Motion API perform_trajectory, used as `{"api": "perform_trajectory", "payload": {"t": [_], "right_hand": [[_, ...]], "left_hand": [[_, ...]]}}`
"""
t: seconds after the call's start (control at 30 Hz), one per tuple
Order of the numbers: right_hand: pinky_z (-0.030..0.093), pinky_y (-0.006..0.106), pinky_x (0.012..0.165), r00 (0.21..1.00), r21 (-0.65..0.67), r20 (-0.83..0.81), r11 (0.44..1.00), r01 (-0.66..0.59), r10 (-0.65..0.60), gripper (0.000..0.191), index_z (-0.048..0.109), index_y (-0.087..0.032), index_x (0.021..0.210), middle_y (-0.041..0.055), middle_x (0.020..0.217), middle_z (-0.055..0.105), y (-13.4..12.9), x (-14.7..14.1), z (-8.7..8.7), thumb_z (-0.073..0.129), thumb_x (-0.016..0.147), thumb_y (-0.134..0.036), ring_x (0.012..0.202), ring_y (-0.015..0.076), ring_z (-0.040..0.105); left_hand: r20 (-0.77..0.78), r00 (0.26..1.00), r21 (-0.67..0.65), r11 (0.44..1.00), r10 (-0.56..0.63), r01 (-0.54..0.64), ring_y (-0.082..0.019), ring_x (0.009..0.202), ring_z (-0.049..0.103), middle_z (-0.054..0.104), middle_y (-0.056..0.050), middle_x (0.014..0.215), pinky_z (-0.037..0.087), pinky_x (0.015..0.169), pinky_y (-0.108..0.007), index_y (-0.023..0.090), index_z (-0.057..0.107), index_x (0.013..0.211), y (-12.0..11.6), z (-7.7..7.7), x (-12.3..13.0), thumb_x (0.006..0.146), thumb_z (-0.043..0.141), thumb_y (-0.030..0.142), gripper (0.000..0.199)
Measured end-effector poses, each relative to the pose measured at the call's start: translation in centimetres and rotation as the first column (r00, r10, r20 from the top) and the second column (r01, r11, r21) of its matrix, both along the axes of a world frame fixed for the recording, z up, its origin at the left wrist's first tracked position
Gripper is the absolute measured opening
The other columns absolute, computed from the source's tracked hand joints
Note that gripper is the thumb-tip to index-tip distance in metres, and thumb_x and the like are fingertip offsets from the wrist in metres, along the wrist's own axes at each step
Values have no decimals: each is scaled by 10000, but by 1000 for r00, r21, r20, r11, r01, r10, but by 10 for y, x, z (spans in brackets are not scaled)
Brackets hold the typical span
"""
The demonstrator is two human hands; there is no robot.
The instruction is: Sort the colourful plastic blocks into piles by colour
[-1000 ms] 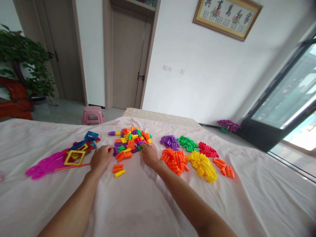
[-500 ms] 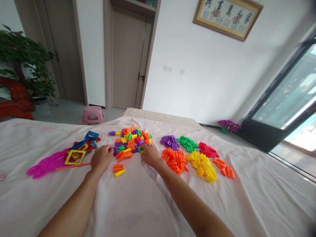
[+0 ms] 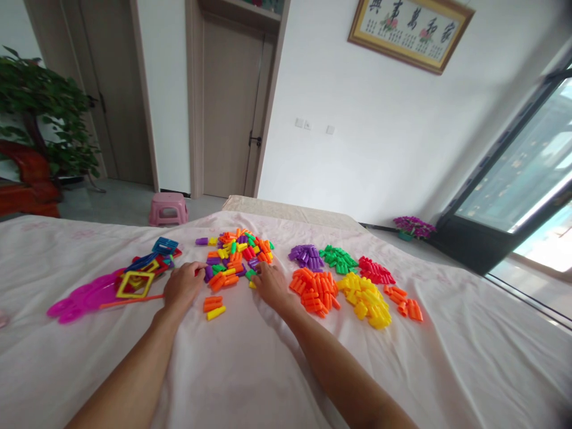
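Note:
A mixed pile of small plastic building pieces (image 3: pixel 236 253) in orange, yellow, purple, green and red lies on the cloth between my hands. My left hand (image 3: pixel 182 285) rests at the pile's left edge with its fingers curled in, and a bit of red shows between thumb and fingers. At the right edge is my right hand (image 3: pixel 270 285), fingers bent and close together over the pieces; what they hold, if anything, is hidden. Just beside its thumb lie a green piece (image 3: pixel 250 274) and a yellow piece (image 3: pixel 252 285). Nearer to me sit orange pieces (image 3: pixel 213 303) and a yellow piece (image 3: pixel 216 313).
To the right are single-colour heaps: purple (image 3: pixel 306 257), green (image 3: pixel 338 260), red (image 3: pixel 376 271), orange (image 3: pixel 314 291) and yellow (image 3: pixel 365 301). More orange pieces (image 3: pixel 404 302) lie beyond. On the left, a magenta plastic item (image 3: pixel 84 296) lies by a yellow square frame (image 3: pixel 135 285).
My right hand has shifted slightly left and its fingers have drawn in at the pile's edge, by the green and yellow pieces. My left hand has barely moved.

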State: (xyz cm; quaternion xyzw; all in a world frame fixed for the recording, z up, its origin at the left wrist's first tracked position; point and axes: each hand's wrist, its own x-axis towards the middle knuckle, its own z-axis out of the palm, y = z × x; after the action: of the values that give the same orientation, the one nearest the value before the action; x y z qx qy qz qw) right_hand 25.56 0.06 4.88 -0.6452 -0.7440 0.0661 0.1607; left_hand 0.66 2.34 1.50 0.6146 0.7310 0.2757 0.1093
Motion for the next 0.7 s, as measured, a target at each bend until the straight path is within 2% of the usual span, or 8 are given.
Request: {"api": "perform_trajectory", "payload": {"t": [0.1,0.23,0.4,0.5,0.6,0.7], "right_hand": [[430,319,888,1000,3,17,1000,10,-10,355,578,-208,1247,85,1171,689,9,-5,-3,581,905,-307,1123,236,591],[440,281,860,999,-39,-6,998,-49,49,347,625,-238,1208,63,1193,668,13,-6,-1,583,865,-210,1090,199,606],[443,285,873,974,109,46,968,-226,222,360,671,-247,1164,64,1200,640,-4,-4,5,524,859,-122,1074,190,592],[438,289,921,952,137,31,942,-305,304,298,700,-236,1107,60,1162,660,-13,-1,4,542,868,-155,1078,191,590],[437,285,935,959,79,-29,957,-278,281,270,700,-227,1102,52,1139,690,-16,0,5,565,871,-191,1089,194,603],[455,289,851,975,-41,-25,974,-223,222,324,668,-235,1154,53,1128,711,-20,-2,10,551,860,-164,1036,205,640]], "left_hand": [[-3,1000,-3,1000,-8,8,-264,1111,609,704,-35,1235,453,851,-337,290,733,1095,0,0,-1,912,418,376,375],[0,1000,-8,1000,3,-3,-278,1130,606,693,-42,1267,465,837,-345,290,735,1107,1,-1,-1,910,431,381,374],[-1,1000,-9,1000,1,-1,-282,1116,609,700,-39,1252,471,820,-344,291,741,1101,1,-1,-1,911,441,384,367],[-9,1000,-9,1000,5,-5,-281,1097,614,704,-37,1238,472,803,-343,300,744,1098,1,-1,-1,910,437,389,370],[-14,1000,-3,1000,9,-9,-282,1088,612,701,-35,1243,470,796,-345,303,744,1099,2,-2,-1,909,434,394,375],[-15,1000,-8,1000,7,-7,-281,1087,610,698,-26,1249,464,796,-347,311,741,1098,2,-3,-2,909,425,399,378]]}}
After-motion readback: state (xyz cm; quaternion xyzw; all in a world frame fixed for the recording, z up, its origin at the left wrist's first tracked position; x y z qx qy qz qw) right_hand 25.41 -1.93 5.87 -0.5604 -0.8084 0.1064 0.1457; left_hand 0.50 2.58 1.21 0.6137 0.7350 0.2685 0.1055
